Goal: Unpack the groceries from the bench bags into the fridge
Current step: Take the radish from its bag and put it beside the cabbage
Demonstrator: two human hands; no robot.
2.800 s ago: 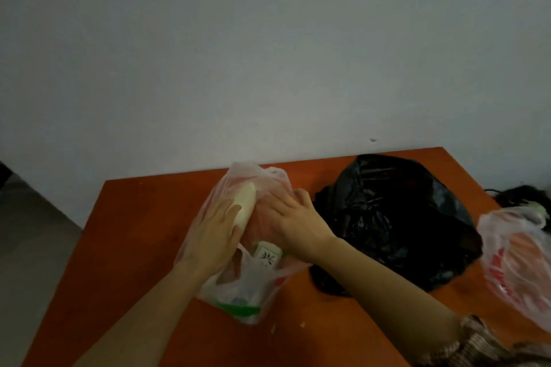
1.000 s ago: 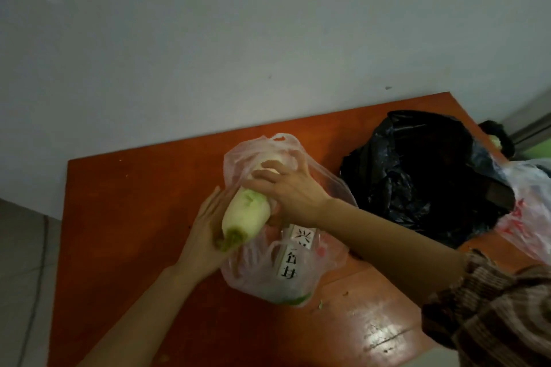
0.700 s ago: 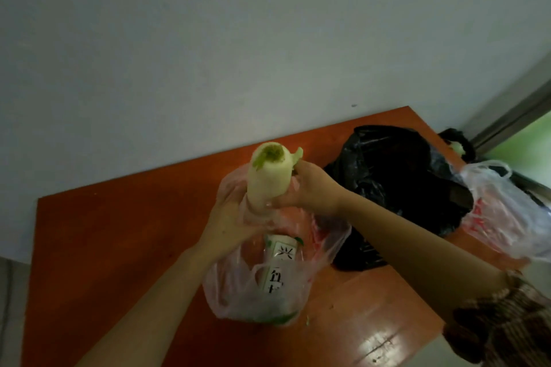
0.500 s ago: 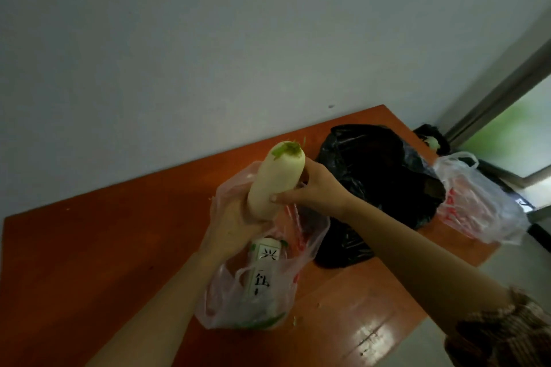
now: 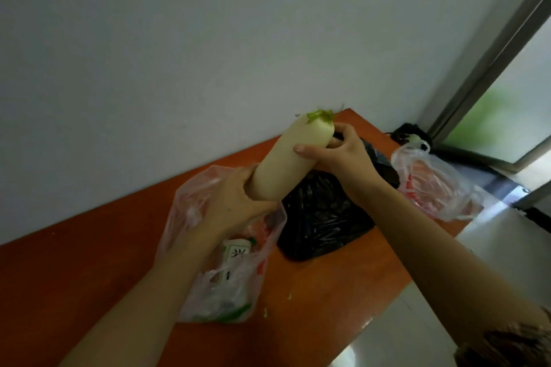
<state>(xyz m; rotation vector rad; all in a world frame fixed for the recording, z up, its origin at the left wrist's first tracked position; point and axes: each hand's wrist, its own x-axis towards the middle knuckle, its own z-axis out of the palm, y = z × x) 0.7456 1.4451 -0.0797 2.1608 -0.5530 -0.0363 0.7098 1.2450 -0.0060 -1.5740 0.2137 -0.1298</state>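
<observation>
Over the orange worktop [image 5: 74,277], just above the open mouth of the clear plastic bag [image 5: 190,202], a long white radish [image 5: 292,158] slants up toward the wall, green stub uppermost. It looks heavy, stiff and smooth-skinned, probably slippery, so the thick body is the place to hold it. The left hand [image 5: 235,199] wraps the lower end, and the right hand [image 5: 343,155] curls its grip round the top, just under the stub.

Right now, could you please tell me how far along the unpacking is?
Done: nothing visibly put away; no fridge in view. In hand: the white radish, gripped by left hand and right hand, held above the clear bag. Left: the carton in that bag, plus the black bag and the red-printed bag on the bench.
</observation>
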